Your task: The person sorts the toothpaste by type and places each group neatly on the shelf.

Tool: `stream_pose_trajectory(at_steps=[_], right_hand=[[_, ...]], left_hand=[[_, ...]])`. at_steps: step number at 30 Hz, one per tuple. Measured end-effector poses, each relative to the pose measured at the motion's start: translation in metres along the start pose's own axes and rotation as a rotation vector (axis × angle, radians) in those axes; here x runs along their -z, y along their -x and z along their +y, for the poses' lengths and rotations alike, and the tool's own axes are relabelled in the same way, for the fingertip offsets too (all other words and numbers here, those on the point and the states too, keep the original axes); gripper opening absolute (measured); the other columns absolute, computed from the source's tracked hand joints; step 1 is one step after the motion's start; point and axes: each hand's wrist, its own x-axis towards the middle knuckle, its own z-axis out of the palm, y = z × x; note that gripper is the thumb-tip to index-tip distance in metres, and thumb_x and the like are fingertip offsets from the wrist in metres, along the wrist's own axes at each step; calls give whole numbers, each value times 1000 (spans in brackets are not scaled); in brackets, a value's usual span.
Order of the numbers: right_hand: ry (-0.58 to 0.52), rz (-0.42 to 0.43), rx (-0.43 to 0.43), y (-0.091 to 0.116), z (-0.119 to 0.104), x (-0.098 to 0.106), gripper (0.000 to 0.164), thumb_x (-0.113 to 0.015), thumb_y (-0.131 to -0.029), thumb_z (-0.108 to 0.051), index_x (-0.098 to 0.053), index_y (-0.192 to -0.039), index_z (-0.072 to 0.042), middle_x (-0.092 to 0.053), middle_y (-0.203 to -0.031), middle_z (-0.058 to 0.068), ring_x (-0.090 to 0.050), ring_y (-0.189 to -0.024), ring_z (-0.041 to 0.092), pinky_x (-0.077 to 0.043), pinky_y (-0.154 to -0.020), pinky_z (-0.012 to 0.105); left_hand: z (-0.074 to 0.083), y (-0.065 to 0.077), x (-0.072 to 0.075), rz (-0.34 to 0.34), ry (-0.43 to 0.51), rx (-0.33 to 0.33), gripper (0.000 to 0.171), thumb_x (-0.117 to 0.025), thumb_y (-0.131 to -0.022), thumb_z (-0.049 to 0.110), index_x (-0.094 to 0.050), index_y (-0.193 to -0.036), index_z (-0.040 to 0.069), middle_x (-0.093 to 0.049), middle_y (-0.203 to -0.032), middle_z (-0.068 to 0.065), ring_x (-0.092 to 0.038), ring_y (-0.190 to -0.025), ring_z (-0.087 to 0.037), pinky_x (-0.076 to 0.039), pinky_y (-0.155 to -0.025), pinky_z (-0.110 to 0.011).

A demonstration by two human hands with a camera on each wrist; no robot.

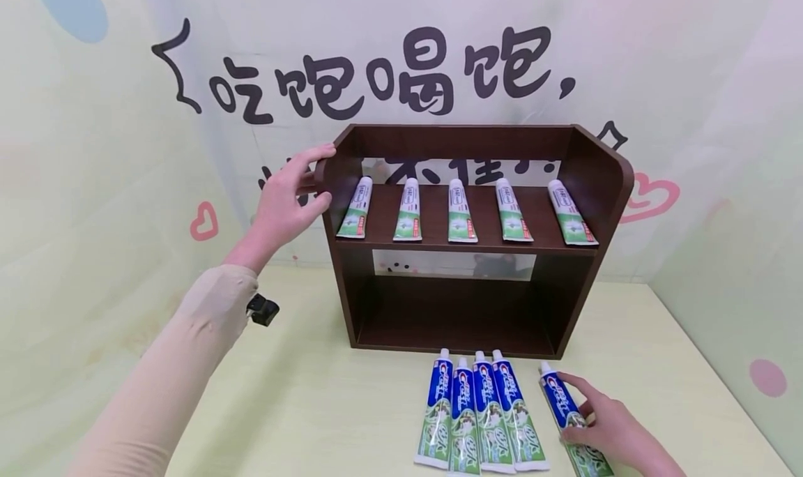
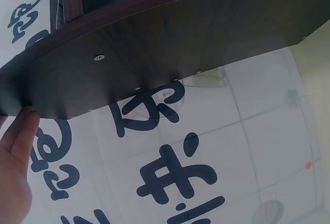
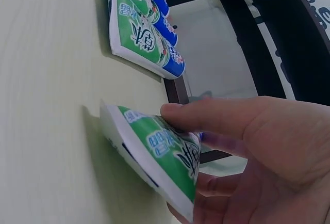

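"We've a toothpaste tube (image 1: 564, 406) at five o'clock from the shelf (image 1: 464, 141)!"
"Yes, pinched between thumb and fingers of the right hand (image 1: 617, 425)!"
"And at ten?"
"We see the left hand (image 1: 287, 201), spread loosely, touching the shelf's side. Four more tubes (image 1: 491, 414) at six!"

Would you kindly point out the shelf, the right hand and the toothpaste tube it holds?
Shelf (image 1: 458, 315): head view, bare lower board.
Right hand (image 1: 611, 425): head view, back of the hand.
Toothpaste tube (image 3: 159, 152): right wrist view, green printed side.
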Motion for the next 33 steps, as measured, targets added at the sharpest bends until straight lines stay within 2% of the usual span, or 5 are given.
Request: stream_pose_trajectory(at_steps=[11, 17, 25, 31, 33], right_hand=[[-2, 16, 67, 2, -5, 3, 82, -80, -79, -25, -38, -148, -15, -61, -87, 4, -56, -78, 16, -51, -71, 32], [-3, 9, 54, 2, -6, 2, 81, -80, -79, -25, -39, -147, -16, -60, -86, 3, -56, -76, 15, -50, -70, 30], [-12, 4, 64, 2, -4, 2, 81, -80, -79, -26, -38, -148, -16, -61, -87, 3, -57, -77, 15, -50, -71, 31], [-28, 4, 79, 2, -2, 3, 81, -80, -79, -26, -38, -148, -16, -61, -86, 3, -57, -77, 16, -49, -71, 31], [-32, 3, 81, 3, -1, 3, 81, -80, -79, -25, -39, -148, -16, -61, -86, 3, -58, -77, 16, -49, -71, 31]], left_hand=[[0, -4, 0, 5, 13, 0, 59, -66, -85, 4, -54, -140, 23, -53, -148, 6, -68, -112, -22, -49, -89, -6], [-1, -1, 0, -3, 20, 9, 60, -66, -85, 3, -54, -140, 24, -52, -148, 8, -67, -113, -19, -49, -90, -7], [24, 1, 6, -16, 89, 8, 54, -61, -85, -8, -52, -138, 1, -51, -148, -15, -65, -116, -37, -54, -95, -21], [3, 0, 1, -24, 107, 11, 61, -63, -86, -4, -52, -142, 15, -50, -150, -2, -68, -113, -29, -56, -93, -28], [2, 0, 0, -25, 120, 5, 62, -63, -86, -3, -52, -142, 18, -50, -150, 0, -68, -113, -29, -56, -92, -24]])
